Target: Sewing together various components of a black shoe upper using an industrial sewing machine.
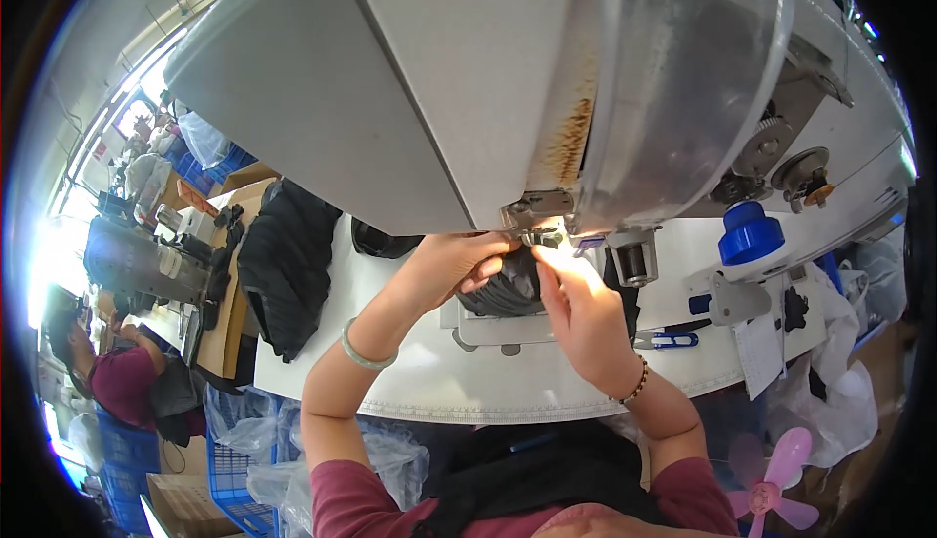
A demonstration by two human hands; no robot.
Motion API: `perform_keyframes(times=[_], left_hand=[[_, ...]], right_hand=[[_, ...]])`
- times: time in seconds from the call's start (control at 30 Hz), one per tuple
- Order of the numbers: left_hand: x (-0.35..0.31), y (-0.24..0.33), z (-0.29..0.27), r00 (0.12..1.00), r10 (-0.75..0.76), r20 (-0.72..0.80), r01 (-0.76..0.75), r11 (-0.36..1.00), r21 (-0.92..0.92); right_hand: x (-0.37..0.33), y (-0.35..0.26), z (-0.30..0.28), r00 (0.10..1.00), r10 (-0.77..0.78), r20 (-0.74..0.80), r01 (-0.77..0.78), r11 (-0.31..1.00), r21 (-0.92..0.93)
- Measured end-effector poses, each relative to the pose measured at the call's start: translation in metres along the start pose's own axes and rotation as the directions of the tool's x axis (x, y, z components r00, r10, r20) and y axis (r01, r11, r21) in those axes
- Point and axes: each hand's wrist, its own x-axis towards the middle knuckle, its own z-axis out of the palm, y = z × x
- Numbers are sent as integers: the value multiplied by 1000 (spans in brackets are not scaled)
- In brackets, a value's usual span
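Note:
The head of a large sewing machine (420, 79) hangs over the white table. Under its lit needle area (542, 235), my two hands meet from either side. My left hand (457, 267) has its fingers curled, with thumb and forefinger pinched beside the presser foot. From the right, my right hand (589, 309) reaches in with its fingertips together just below the needle area. What either pinch holds is too small to make out. Gathered black fabric (505, 292) lies between and under my hands, on the machine's bed.
Dark fabric (285, 269) is heaped at the left table edge. Thread snips (673, 340) with a blue handle lie right, below a blue knob (750, 233). A pink fan (771, 489) stands at lower right, a blue crate (229, 460) at lower left. Another person (127, 372) sits far left.

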Motion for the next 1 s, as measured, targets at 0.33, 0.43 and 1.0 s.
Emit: perform_keyframes(times=[0.33,0.43,1.0], left_hand=[[14,-2,-11,999,18,27,-16,995,-102],[12,2,-5,1000,11,-10,-12,997,-80],[-57,-10,-50,977,55,206,-142,889,435]], right_hand=[[1,6,3,997,72,2,-72,991,116],[0,7,2,997,83,4,-83,989,123],[-19,-28,10,961,-219,167,172,951,256]])
